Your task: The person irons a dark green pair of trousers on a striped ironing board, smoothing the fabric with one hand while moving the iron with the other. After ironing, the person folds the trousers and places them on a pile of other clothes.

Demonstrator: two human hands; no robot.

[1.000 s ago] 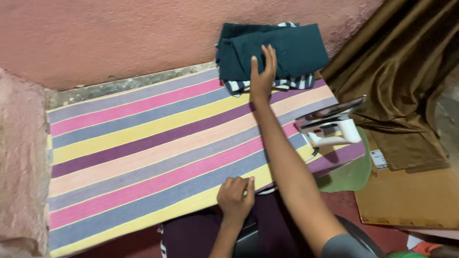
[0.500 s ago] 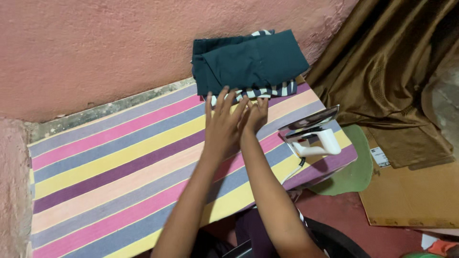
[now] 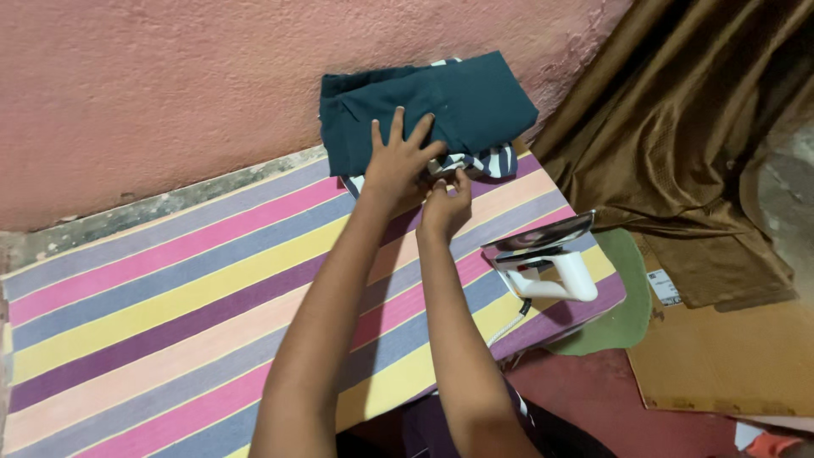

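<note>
While left hand (image 3: 397, 161) presses teal garment (image 3: 441, 106), right hand (image 3: 445, 208) grips striped cloth (image 3: 483, 161).

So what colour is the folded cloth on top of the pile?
Dark teal folded cloth, plain, clearest in the head view.

A stack of clothes (image 3: 441, 106) is lying at the far right corner of the worktop (image 3: 170, 297), against the wall (image 3: 170, 85) that is running behind it. The left hand (image 3: 397, 161) is resting flat on the stack's near edge, with the right hand (image 3: 445, 208) just before it and slightly to the right, touching the lowest garment. An iron (image 3: 543, 254) is standing on end near the worktop's right edge, well before the stack, with a curtain (image 3: 678, 127) hanging to its right and a board (image 3: 721, 356) lying on the floor below.
</note>
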